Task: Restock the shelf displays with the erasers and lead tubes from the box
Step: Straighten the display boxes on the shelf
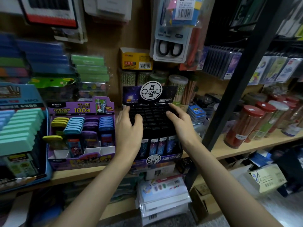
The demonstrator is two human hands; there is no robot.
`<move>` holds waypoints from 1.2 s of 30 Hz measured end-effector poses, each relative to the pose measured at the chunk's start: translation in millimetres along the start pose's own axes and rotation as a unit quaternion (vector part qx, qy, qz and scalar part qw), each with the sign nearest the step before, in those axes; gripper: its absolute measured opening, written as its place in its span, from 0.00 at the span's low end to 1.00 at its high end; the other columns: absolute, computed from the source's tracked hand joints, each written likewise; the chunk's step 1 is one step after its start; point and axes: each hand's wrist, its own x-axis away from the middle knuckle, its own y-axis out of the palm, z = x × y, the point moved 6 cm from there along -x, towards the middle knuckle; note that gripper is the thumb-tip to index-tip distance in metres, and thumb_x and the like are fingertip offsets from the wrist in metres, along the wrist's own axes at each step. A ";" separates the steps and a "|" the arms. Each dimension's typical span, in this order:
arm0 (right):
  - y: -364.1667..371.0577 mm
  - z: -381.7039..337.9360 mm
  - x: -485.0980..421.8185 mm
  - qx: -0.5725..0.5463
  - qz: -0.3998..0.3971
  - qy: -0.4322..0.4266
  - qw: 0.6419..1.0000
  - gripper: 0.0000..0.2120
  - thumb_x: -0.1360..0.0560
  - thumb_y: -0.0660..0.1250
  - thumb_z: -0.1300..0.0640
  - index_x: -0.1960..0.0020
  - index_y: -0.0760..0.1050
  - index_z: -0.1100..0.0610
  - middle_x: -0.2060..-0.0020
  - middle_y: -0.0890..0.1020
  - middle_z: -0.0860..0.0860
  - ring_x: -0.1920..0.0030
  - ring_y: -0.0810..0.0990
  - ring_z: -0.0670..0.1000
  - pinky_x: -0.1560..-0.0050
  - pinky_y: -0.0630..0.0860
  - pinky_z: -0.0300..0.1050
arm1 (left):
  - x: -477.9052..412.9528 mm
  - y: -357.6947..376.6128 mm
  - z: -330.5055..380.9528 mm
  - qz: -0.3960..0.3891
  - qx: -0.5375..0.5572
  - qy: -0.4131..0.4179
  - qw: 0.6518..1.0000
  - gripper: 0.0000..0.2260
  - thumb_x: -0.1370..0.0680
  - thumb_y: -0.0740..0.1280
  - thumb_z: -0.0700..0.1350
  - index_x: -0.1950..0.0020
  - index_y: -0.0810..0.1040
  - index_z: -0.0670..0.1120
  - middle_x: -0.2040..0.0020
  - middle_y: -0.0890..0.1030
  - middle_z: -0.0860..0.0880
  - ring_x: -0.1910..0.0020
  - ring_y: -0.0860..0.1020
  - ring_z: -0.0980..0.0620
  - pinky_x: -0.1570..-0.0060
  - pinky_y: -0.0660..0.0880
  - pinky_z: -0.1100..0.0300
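A dark display box (pixel 161 158) of black-capped lead tubes (pixel 154 119) stands on the wooden shelf (pixel 229 149) in the middle of the head view. My left hand (pixel 128 126) rests on the left side of the tube caps, fingers spread and curled over them. On the right side lies my right hand (pixel 179 119), its fingers reaching the back rows. Neither hand visibly holds a tube. To the left stands a purple display box (pixel 82 158) with yellow, blue and purple lead cases (pixel 82 125); its front compartments are partly empty.
A blue box of teal erasers (pixel 19 128) sits at the far left. Pencil tubes with red lids (pixel 250 123) stand on the right. A black shelf post (pixel 229 102) rises right of the dark box. Hanging scissors packs (pixel 170 48) are above, and stacked packets (pixel 162 197) below.
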 end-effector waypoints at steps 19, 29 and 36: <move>26.3 -43.8 23.1 0.494 -0.105 -0.244 0.828 0.19 0.18 0.50 0.50 0.30 0.69 0.51 0.30 0.70 0.49 0.29 0.65 0.49 0.30 0.58 0.43 | 21.7 -9.1 9.0 -0.157 -0.262 0.199 0.931 0.29 0.22 0.48 0.58 0.24 0.57 0.46 0.22 0.53 0.49 0.24 0.48 0.55 0.29 0.44 0.63; -46.2 -43.6 77.9 0.340 0.086 -0.221 0.910 0.09 0.21 0.59 0.58 0.45 0.75 0.60 0.51 0.77 0.52 0.47 0.74 0.53 0.50 0.65 0.38 | 76.2 -89.8 19.6 -0.112 -0.266 0.259 0.922 0.15 0.22 0.59 0.52 0.39 0.73 0.46 0.42 0.70 0.55 0.42 0.70 0.58 0.46 0.68 0.62; 33.1 4.6 120.6 0.493 -0.067 -0.284 0.820 0.15 0.23 0.64 0.55 0.38 0.74 0.58 0.47 0.77 0.54 0.46 0.75 0.55 0.46 0.70 0.48 | 75.8 -126.7 -37.0 -0.127 -0.457 0.197 0.858 0.15 0.25 0.69 0.48 0.41 0.77 0.45 0.47 0.78 0.48 0.48 0.76 0.46 0.51 0.73 0.52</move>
